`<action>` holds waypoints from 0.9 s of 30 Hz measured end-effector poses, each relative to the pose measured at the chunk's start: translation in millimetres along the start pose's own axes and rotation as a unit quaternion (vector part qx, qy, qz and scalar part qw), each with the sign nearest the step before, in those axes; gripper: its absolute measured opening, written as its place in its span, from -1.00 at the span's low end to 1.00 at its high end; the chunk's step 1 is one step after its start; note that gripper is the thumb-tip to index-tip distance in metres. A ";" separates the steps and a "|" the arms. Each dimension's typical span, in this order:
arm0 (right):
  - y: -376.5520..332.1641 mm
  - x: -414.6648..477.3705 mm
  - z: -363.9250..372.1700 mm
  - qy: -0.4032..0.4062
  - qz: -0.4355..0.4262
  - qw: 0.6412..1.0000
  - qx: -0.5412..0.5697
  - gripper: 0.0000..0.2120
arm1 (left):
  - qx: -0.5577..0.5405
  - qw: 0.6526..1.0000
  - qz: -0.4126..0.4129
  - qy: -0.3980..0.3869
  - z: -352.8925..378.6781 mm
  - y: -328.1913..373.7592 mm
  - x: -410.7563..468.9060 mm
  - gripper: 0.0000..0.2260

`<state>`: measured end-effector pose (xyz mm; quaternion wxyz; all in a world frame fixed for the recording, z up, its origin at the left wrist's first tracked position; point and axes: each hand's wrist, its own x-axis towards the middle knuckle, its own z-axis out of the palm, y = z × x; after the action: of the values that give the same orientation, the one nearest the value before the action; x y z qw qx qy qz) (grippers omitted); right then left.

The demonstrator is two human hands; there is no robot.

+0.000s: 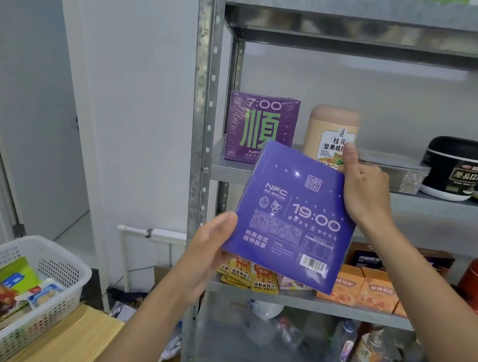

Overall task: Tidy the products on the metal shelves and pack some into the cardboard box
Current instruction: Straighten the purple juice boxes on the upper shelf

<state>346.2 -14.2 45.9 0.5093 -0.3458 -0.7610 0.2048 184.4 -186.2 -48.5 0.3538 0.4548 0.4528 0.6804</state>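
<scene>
**Violet "19:00" box held at two corners in front of the middle shelf**

The galvanised metal shelving unit fills the right of the view. Its middle shelf already carries a row of products. The flat, shrink-wrapped violet "19:00" box is in the air in front of that shelf, tilted, with its printed back facing the person. It touches no shelf. No cardboard packing box can be picked out with certainty.

If the violet box is meant to stand beside the purple "7:00" box, the gap there looks tight. The tall beige jar stands just to the right, so a corner swung in at the present tilt could knock it over. The film wrap looks glossy and both holds are only on corners, so the box could slip and drop onto the sachets and orange cartons on the shelf below.

The left hand reaches up from below and holds the lower left corner. The right hand comes in from the right and grips the upper right corner, wrist bent. The left thumb lies on the near face, with the fingers hidden behind. The right thumb sticks up past the corner in front of the jar's label, and the right fingers are hidden behind the box.
</scene>
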 end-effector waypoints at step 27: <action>-0.8 -69.6 30.9 -0.114 0.143 0.965 0.186 -0.63 | 0.035 0.970 -0.032 0.238 26.8 17.4 21.0 -0.62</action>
<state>334.4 -64.6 -9.9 0.4398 -0.3247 -0.7053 0.4514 201.3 -165.4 -21.2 0.2411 0.2769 0.5616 0.7415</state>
